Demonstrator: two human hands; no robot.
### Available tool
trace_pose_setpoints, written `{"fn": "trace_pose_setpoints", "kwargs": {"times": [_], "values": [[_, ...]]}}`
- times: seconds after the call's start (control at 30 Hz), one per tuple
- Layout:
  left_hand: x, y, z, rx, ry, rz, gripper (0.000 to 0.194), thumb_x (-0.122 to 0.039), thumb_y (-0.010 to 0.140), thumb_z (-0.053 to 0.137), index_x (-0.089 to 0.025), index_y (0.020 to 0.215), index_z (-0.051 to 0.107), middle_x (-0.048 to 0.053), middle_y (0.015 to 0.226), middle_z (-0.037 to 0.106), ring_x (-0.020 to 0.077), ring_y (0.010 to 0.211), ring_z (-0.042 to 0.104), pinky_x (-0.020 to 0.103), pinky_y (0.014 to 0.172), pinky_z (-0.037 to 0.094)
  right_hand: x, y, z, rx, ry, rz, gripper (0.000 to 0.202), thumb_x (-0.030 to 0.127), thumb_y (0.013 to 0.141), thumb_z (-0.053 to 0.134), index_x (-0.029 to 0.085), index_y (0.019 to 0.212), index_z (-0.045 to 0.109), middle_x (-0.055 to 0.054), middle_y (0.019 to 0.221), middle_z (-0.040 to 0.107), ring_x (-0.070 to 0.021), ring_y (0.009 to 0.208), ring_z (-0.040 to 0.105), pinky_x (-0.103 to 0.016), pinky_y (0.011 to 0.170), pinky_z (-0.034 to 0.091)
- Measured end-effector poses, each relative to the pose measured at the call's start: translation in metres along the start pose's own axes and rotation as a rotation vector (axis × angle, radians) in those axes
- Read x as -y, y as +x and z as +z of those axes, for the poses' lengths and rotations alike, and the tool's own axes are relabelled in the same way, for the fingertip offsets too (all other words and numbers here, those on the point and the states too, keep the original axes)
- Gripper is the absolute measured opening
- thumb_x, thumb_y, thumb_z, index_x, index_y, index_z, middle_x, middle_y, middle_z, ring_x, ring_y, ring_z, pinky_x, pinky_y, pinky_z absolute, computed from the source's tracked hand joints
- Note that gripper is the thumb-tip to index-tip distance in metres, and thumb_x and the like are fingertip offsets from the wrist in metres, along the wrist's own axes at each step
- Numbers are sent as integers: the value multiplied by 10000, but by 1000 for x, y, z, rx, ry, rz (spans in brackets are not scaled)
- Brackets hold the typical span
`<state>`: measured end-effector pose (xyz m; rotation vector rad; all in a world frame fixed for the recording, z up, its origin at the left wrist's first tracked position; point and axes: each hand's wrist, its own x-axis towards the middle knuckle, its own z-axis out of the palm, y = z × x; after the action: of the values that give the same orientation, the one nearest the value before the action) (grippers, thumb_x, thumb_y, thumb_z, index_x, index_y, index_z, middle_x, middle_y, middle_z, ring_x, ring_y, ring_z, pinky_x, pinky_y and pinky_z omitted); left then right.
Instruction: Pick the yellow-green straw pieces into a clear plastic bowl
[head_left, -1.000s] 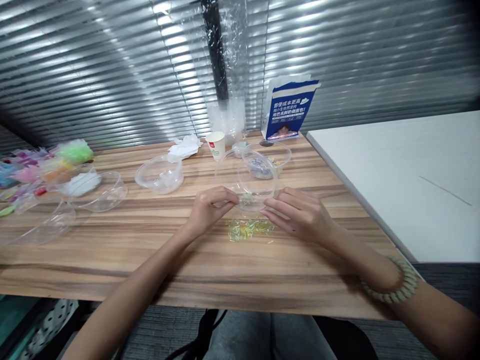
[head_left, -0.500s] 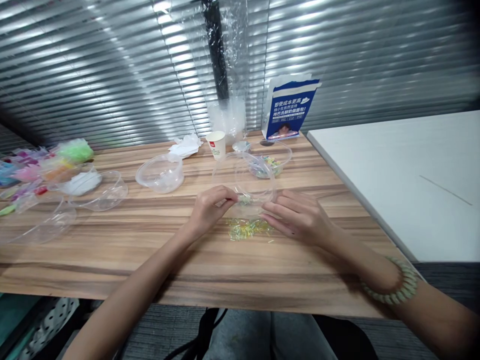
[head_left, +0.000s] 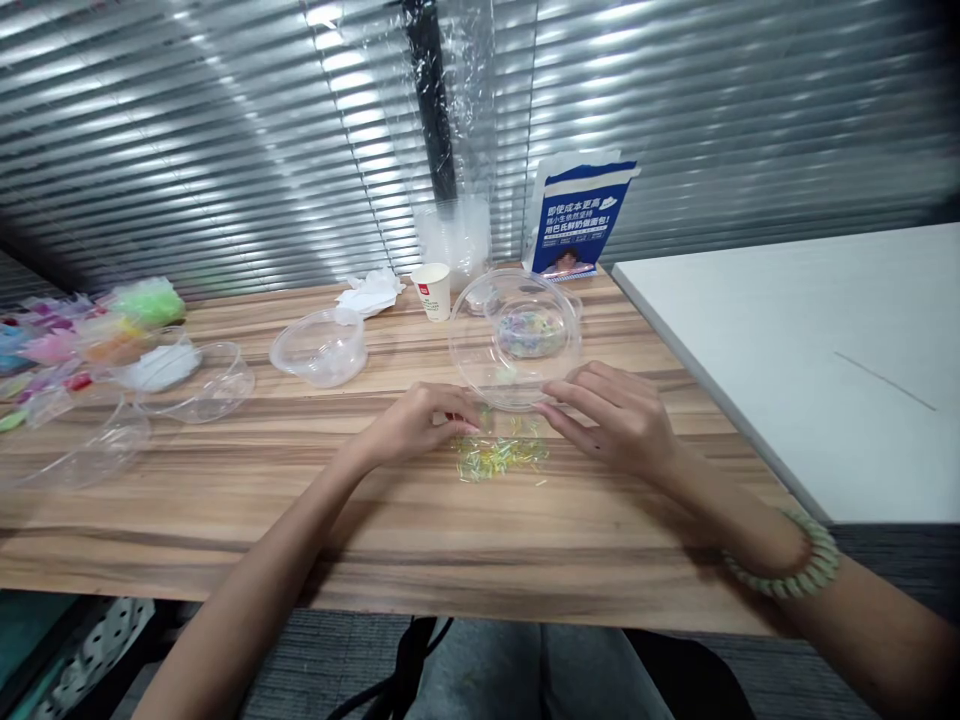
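Observation:
My right hand (head_left: 619, 415) pinches the near rim of a clear plastic bowl (head_left: 466, 345), which is tilted, its round opening turned toward me. A few pale green bits show near its lower side. Below the bowl, small yellow and green tube-shaped beads (head_left: 501, 458) lie in a patch on the table; whether a clear bag encloses them I cannot tell. To their left, my left hand (head_left: 420, 420) has thumb and fingers drawn together at the patch's upper edge. What they grip, if anything, is too small to make out. Multicoloured beads (head_left: 531, 335) show through the tilted bowl.
Clear bowls (head_left: 321, 348) stand to the left, with colourful bags (head_left: 146, 302) beyond. A paper cup (head_left: 432, 292), crumpled tissue (head_left: 371, 293), stacked clear containers (head_left: 452, 240) and a blue and white bag (head_left: 577, 220) line the back. A white surface (head_left: 795, 370) adjoins at right.
The clear bowl has moved up and away to the right, tilting more toward me. My left hand has come off its rim and dropped slightly toward the beads. My right hand still holds the bowl.

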<state>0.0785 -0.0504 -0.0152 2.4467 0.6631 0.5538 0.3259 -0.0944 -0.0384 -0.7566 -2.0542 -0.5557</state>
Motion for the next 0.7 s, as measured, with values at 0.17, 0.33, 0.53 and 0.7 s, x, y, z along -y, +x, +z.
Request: {"fn": "trace_pose_setpoints", "kwargs": {"times": [0.17,0.33,0.53,0.7], "values": [[7,0,0,177,41,-109,136,-127,833,559,-161,821,690,32,833,700,126,740,638,223,693,474,-1,-2,1,11,10,8,62,173,825,597,174,887,596,-20,707,629,-147,677,581,-262,611,461],[6,-1,-2,184,48,-130,180,-54,805,537,-151,804,689,31,833,699,123,751,637,212,696,466,0,0,1,12,16,-1,73,164,816,608,160,889,597,-20,697,626,-147,670,579,-262,611,462],[7,-2,-3,192,45,-126,208,-13,750,539,-150,784,691,26,788,693,115,699,627,205,654,464,0,-1,1,30,29,24,65,170,825,594,172,888,607,-17,710,629,-144,687,586,-261,618,463],[9,-3,-2,199,76,-174,202,-4,742,537,-140,773,683,31,766,688,117,687,623,202,637,455,1,-1,1,19,14,-1,73,163,817,609,161,890,600,-21,717,633,-144,702,589,-258,635,477]]}}
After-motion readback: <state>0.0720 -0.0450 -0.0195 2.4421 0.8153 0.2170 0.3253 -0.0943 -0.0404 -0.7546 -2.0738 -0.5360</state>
